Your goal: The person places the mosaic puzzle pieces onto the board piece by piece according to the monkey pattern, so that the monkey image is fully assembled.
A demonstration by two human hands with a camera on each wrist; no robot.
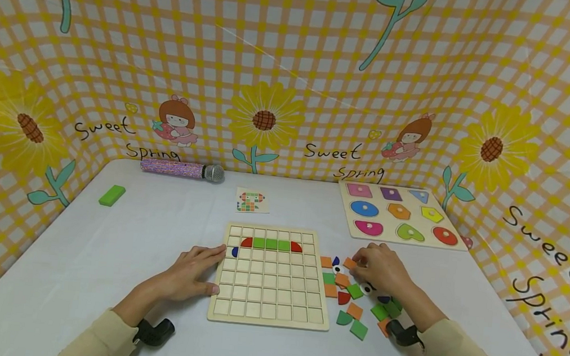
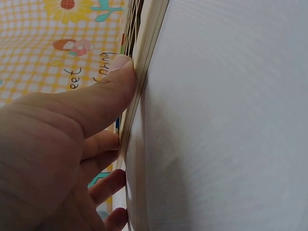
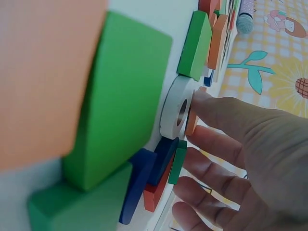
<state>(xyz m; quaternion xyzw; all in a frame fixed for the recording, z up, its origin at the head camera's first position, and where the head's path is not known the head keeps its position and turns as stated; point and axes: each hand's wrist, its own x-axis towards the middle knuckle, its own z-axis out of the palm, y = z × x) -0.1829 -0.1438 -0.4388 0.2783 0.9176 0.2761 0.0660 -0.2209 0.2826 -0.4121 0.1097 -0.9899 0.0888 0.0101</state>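
My left hand [image 1: 190,271] rests along the left side of a wooden grid board [image 1: 268,311], thumb and fingertips at its edge. In one upper row of the board sit a red rounded piece [image 1: 247,242], several green squares [image 1: 271,244] and another red rounded piece [image 1: 296,247]. A blue rounded piece [image 1: 235,251] lies in the left column. Over the loose pieces to the right, my right hand [image 1: 381,268] pinches an orange square tile [image 3: 192,115] between thumb and index finger. A white eye piece [image 3: 174,107] lies right beside those fingertips.
Loose green tiles [image 1: 359,330], orange tiles [image 1: 354,311] and other pieces are scattered right of the board. A pattern card [image 1: 253,201] lies behind the board. Farther off are a shape puzzle [image 1: 403,228], a glittery microphone [image 1: 182,170] and a green block [image 1: 112,195].
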